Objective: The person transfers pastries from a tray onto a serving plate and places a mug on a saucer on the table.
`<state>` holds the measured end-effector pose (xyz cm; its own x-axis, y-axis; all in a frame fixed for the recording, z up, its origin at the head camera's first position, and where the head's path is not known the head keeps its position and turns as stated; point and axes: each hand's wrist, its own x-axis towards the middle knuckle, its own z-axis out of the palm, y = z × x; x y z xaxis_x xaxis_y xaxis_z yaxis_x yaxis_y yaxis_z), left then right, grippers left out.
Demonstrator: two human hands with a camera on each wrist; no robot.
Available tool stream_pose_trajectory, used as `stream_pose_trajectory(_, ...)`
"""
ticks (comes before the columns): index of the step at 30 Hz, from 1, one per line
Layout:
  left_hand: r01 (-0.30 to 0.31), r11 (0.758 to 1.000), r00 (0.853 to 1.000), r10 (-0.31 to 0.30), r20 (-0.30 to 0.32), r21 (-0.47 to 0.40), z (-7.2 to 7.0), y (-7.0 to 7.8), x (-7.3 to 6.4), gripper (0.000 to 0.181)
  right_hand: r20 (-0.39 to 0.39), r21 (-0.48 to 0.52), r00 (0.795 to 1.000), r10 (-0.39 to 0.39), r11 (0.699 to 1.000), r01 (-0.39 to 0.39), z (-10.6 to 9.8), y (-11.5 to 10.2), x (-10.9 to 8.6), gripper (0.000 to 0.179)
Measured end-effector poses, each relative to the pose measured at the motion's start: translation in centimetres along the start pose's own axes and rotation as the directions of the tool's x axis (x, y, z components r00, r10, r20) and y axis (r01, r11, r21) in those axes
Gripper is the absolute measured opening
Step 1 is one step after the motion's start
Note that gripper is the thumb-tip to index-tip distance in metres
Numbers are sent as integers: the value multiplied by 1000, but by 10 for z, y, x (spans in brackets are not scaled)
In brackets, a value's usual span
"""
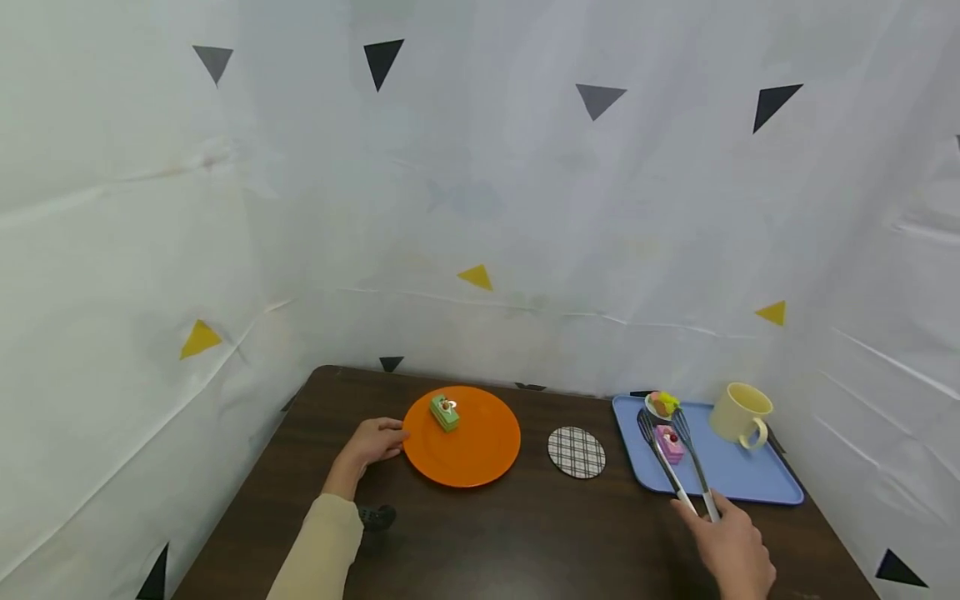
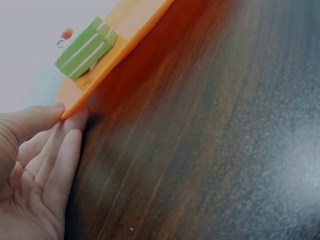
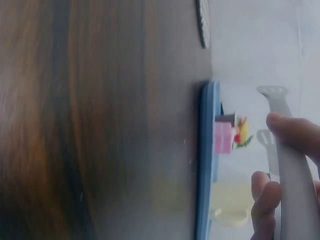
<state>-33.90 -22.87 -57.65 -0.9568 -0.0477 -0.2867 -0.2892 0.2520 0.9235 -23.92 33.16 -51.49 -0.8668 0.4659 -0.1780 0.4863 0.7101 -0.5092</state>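
My left hand (image 1: 377, 443) pinches the left rim of an orange plate (image 1: 480, 454), thumb on top and fingers beneath in the left wrist view. On the plate sits a green layered toy cake slice (image 1: 446, 413) with a white and red topping. At the right, my right hand (image 1: 733, 540) grips a pair of tongs (image 1: 702, 475) by the handles. The tongs' dark, spread ends reach over a blue tray (image 1: 750, 475), one on each side of a pink toy cake slice (image 1: 670, 445) in the head view.
Behind the pink slice on the tray is a small cup of colourful toy food (image 1: 662, 405). A yellow mug (image 1: 741, 414) stands at the tray's right. A round checked coaster (image 1: 576, 452) lies between plate and tray on the dark wooden table (image 1: 480, 550). White sheeting hangs behind.
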Motion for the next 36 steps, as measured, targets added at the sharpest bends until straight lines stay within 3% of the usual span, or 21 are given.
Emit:
stream_pose_trajectory(11, -12, 1000, 1000, 12, 1, -18, -1, -1, -1, 44, 15, -9, 999, 38, 999, -37, -4, 23, 7, 98)
stream_pose_trajectory(19, -7, 1000, 1000, 8, 19, -24, 2, 0, 0, 46, 44, -19, 999, 22, 1000, -21, -2, 38, 7, 102)
stream_pose_trajectory(25, 6, 1000, 1000, -5, 18, -22, 1, 2, -1, 46, 79, -23, 997, 20, 1000, -18, -4, 36, 7, 95)
stream_pose_trajectory(36, 22, 1000, 1000, -22, 5, -19, -3, 1, 0, 46, 104, -56, 990, 93, 995, -87, -2, 27, 11, 82)
